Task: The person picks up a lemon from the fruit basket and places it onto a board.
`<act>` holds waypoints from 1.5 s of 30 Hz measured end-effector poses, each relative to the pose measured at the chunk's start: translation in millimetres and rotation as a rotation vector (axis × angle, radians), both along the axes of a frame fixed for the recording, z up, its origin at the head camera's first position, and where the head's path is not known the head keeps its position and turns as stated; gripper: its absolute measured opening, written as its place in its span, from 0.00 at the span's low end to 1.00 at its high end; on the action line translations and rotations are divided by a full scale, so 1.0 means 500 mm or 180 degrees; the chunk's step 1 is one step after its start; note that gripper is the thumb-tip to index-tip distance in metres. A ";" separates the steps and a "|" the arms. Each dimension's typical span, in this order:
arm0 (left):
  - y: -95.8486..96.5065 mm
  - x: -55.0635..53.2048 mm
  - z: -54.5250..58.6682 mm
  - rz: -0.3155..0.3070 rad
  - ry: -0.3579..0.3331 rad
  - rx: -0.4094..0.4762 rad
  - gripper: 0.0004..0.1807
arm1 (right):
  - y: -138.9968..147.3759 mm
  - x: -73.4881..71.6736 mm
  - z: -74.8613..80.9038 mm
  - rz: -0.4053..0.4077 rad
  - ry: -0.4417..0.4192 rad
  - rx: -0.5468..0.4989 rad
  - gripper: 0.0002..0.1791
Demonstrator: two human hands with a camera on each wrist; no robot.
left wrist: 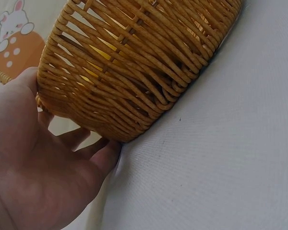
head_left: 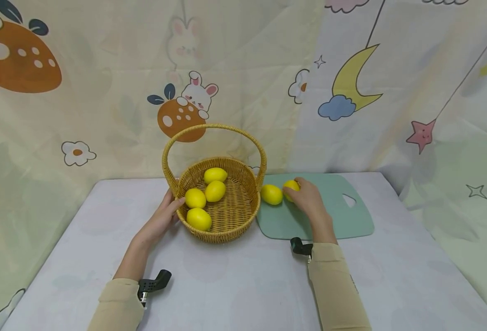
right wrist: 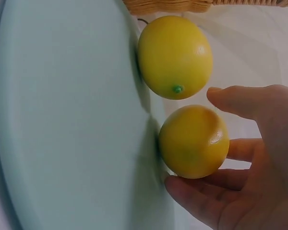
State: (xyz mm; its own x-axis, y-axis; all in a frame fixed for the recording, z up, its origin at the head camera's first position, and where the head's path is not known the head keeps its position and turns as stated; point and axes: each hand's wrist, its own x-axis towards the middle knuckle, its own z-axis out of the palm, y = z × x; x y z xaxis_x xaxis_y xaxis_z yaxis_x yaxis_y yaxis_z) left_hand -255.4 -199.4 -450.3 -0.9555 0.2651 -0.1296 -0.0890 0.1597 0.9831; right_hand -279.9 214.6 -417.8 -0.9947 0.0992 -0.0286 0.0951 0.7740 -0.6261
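A wicker basket (head_left: 231, 209) with a tall arched handle stands on the table, several yellow lemons (head_left: 215, 191) lying at its left and back. My left hand (head_left: 164, 214) grips the basket's left side, thumb at the rim and fingers against the outer wall, as the left wrist view shows too. To the right, two lemons rest on a pale green cutting board (head_left: 334, 220). My right hand (head_left: 307, 197) is around the right one (right wrist: 194, 142); its fingers reach the lemon's side, while the thumb stands apart from it. The other lemon (head_left: 272, 195) sits between that hand and the basket.
A white cloth covers the table (head_left: 226, 285). Behind it hangs a patterned curtain (head_left: 247, 92) with cartoon rabbits, a moon and stars. The cutting board has a cut-out grip hole at its right. Black wrist cameras (head_left: 155, 281) are worn on both forearms.
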 end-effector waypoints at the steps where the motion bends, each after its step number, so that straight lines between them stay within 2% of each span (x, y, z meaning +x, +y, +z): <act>1: 0.000 0.000 -0.001 0.0002 -0.0005 0.0004 0.41 | 0.000 0.001 0.001 0.0001 -0.0012 -0.0003 0.38; 11: -0.001 -0.001 -0.005 -0.0021 0.0025 0.0010 0.41 | 0.007 0.004 0.017 -0.0026 0.0037 0.0224 0.40; 18: -0.002 0.001 -0.001 -0.0044 0.0057 0.0009 0.41 | 0.003 0.014 0.050 0.0050 0.0121 0.0118 0.39; 26: -0.003 0.000 -0.003 -0.0041 0.0049 0.0003 0.41 | -0.008 0.027 0.082 0.0235 0.0243 0.0165 0.39; 36: -0.001 0.001 0.005 -0.0012 -0.0006 -0.0044 0.40 | -0.037 0.059 0.138 0.0591 0.0375 0.0175 0.37; 45: -0.003 -0.001 -0.001 -0.0014 0.0025 -0.0038 0.40 | -0.075 0.086 0.163 0.0851 0.0530 0.0182 0.34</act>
